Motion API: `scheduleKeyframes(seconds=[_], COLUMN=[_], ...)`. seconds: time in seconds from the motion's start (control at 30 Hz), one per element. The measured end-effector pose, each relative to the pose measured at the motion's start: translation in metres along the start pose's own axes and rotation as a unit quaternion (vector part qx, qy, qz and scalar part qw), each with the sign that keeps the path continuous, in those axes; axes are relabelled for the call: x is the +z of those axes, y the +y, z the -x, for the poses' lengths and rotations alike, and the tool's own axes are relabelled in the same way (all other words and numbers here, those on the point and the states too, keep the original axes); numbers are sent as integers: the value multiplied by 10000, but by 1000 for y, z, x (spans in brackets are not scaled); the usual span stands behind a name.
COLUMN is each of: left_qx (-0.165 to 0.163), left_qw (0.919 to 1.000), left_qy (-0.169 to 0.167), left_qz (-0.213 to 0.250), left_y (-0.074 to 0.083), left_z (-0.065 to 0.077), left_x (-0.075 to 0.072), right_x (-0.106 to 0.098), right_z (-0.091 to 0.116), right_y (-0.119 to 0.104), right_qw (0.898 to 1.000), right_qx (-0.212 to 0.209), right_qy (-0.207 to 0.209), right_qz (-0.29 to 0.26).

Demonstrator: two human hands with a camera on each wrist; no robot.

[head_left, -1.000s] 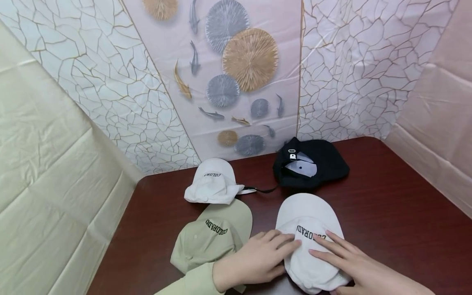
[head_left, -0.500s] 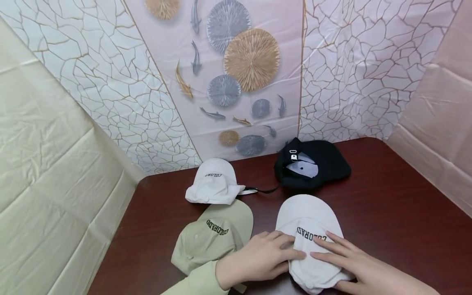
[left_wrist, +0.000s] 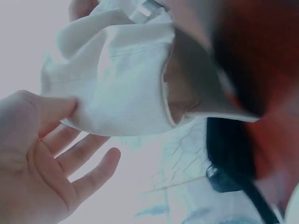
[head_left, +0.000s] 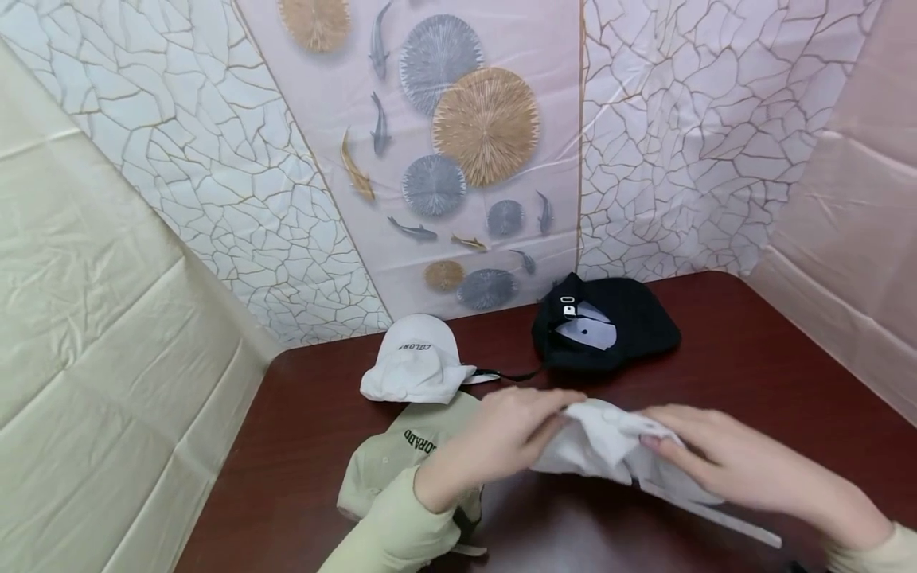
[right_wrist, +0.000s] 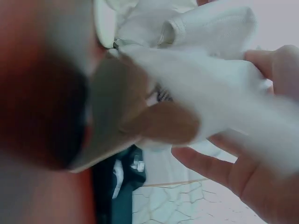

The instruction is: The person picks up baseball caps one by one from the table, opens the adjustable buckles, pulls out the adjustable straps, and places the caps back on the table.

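The held white cap [head_left: 605, 430] is between the person's two hands at the near right of the tabletop [head_left: 301, 446], tilted, its cloth bunched and creased. On my feed the left hand [head_left: 505, 434] pinches its left edge, and the wrist camera shows me the thumb pressed to the cloth with the other fingers spread below. The right hand [head_left: 731, 454] pinches the right side, so I read both grips as closed on the cap. A metal buckle [left_wrist: 152, 8] shows at its edge. I cannot tell whether any part of the cap touches the tabletop.

To the left lies a green cap [head_left: 380, 465], its lettering partly hidden by the left forearm in its pale green sleeve [head_left: 401, 533]. Just beyond it sits a second white cap [head_left: 411, 358], brim to the far side; I cannot make out whether the two touch. At the far right I have a black cap [head_left: 637, 318], its rear opening toward me, and a thin black strap [head_left: 512, 372] runs between it and the second white cap. Behind the far edge hangs a patterned cloth [head_left: 143, 119].
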State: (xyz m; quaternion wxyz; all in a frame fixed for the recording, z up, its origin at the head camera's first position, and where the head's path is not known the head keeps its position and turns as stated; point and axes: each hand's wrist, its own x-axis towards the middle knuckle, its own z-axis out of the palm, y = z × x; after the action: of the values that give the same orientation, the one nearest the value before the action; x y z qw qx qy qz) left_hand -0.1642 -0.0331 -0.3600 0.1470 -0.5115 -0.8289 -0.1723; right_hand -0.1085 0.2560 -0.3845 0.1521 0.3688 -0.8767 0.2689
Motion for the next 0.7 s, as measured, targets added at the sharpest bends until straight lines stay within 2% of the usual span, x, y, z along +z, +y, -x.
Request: scheduleKeyframes(seconds=[0.07,0.13,0.2,0.3,0.43,0.6,0.7], left_qx=[-305,-624,-923,-1399,-1862,-2124,-2248], left_qw=[9983,9925,9831,9645,9460,9337,9274], left_qy=[225,385,521,743,1132,1494,1600], left_qz=[443,983,1494,2113,2401,2467,2525], left_y=[-7,-15,-23,-36,-50,-60,-63], left_z=[-9,-17,-22,-26,-32,-37,-35], left_x=[-7,-9,-8,-2,6,7,5], right_x=[-10,-17,-21,-20,-18,-21,-25], right_z=[-15,-27,-36,-48,-61,-60,-49], right_y=[4,9,13,20,29,38,43], right_qw=[9999,9993,9981,9945,9872,9729,9615], right_qx=[96,256,549,1014,1569,2231,2600], right_qy=[48,76,122,146,217,537,643], right_qz=[-129,-242,-239,-219,-187,-276,-606])
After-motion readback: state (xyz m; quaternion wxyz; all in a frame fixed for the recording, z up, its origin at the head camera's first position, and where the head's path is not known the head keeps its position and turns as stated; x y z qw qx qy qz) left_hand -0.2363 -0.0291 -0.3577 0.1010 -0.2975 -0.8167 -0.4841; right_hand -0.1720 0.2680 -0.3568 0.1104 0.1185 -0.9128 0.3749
